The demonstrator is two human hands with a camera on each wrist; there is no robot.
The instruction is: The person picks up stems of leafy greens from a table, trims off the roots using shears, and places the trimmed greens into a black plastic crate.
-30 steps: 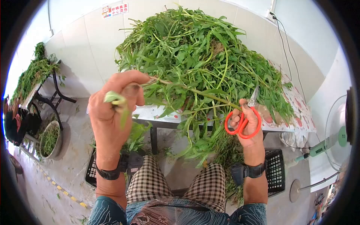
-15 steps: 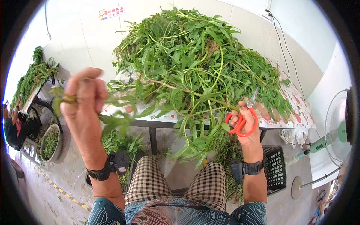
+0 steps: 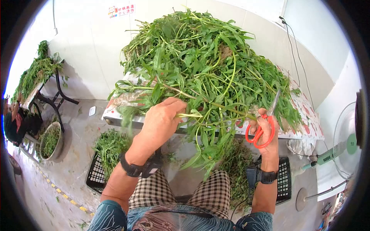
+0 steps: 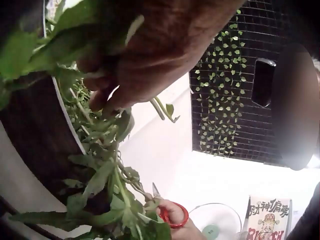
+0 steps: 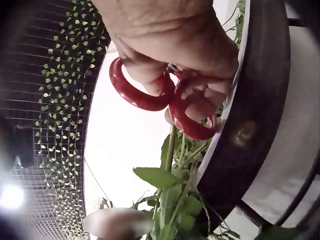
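In the head view my left hand (image 3: 163, 119) is in front of the table's near edge, its fingers curled around leafy cuttings. Pale stem ends (image 4: 159, 109) stick out of that hand, while blurred leaves (image 3: 130, 117) trail from its other side. Scissors with red handles (image 5: 142, 95) hang on the fingers of my right hand (image 3: 266, 131), their blades (image 3: 274, 102) together and pointing up. That same hand also pinches the thick end of a long branching stem (image 3: 217, 104), which runs leftward across the front of the pile. Its side shoots droop over the table edge beside my left fingers.
A large heap of green plants (image 3: 192, 50) covers the patterned tabletop (image 3: 127, 98). Below are a black crate (image 3: 96, 171) with greens on the left and another crate (image 3: 284, 181) on the right. A fan (image 3: 339, 150) stands at far right, a round tub (image 3: 58, 148) at far left.
My left hand swung out to the left with the leafy cuttings, then came back right to the long stem. My right hand, with the scissors and stem, shifted slightly right.
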